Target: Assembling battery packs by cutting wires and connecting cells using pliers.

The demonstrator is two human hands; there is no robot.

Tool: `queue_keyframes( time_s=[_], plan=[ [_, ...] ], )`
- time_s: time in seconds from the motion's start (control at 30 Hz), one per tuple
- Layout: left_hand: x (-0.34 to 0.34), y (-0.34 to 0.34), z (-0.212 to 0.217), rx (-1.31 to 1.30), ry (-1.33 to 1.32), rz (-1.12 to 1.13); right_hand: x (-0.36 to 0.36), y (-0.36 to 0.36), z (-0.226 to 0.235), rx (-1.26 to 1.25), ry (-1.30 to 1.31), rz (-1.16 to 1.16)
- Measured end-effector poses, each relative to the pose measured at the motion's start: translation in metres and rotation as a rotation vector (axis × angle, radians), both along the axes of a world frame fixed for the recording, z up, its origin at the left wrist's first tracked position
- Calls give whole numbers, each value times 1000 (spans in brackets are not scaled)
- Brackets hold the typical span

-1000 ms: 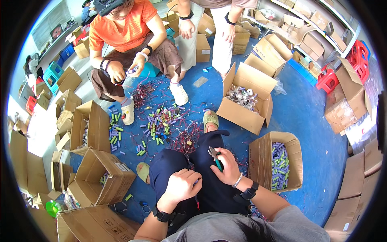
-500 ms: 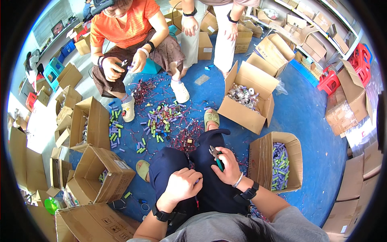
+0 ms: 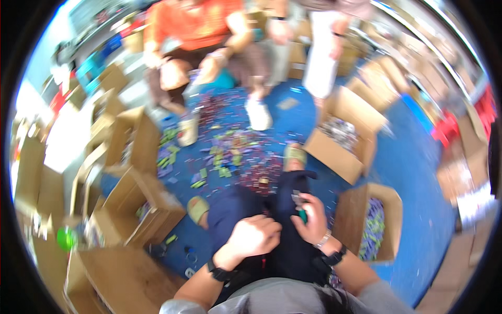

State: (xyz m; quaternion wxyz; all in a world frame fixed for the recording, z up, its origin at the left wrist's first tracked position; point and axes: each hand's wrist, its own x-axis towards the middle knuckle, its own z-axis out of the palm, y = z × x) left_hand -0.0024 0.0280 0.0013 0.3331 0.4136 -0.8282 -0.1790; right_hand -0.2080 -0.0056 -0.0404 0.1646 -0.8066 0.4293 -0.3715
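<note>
I sit on a blue floor with my dark-trousered legs stretched out. My right hand [image 3: 312, 220] rests on my right thigh, closed on a small tool with a teal handle [image 3: 302, 215] and a little silvery piece [image 3: 296, 199] at its tip. My left hand [image 3: 254, 236] lies curled on my lap beside it; whether it holds anything I cannot tell. The picture is blurred by motion. A heap of small coloured parts [image 3: 230, 152] lies on the floor beyond my feet.
An open carton [image 3: 384, 199] with green and purple parts stands by my right arm; another carton [image 3: 340, 157] of silvery parts lies further out. Several cartons [image 3: 151, 204] crowd my left. A person in an orange shirt [image 3: 196, 31] sits opposite, another person [image 3: 324, 57] stands beside.
The view has tilted and blurred as my head moved. My hands stay on my lap, the right still holding the small tool.
</note>
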Motion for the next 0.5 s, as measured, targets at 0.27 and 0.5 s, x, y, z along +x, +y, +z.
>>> queue_keyframes(
  time_s=[0.27,0.5],
  plan=[
    [56,8,9,725,1733,10,12,4,-2,44,-77,66],
    [64,-18,54,214,1193,525,3,-2,-1,69,-48,21]
  ],
)
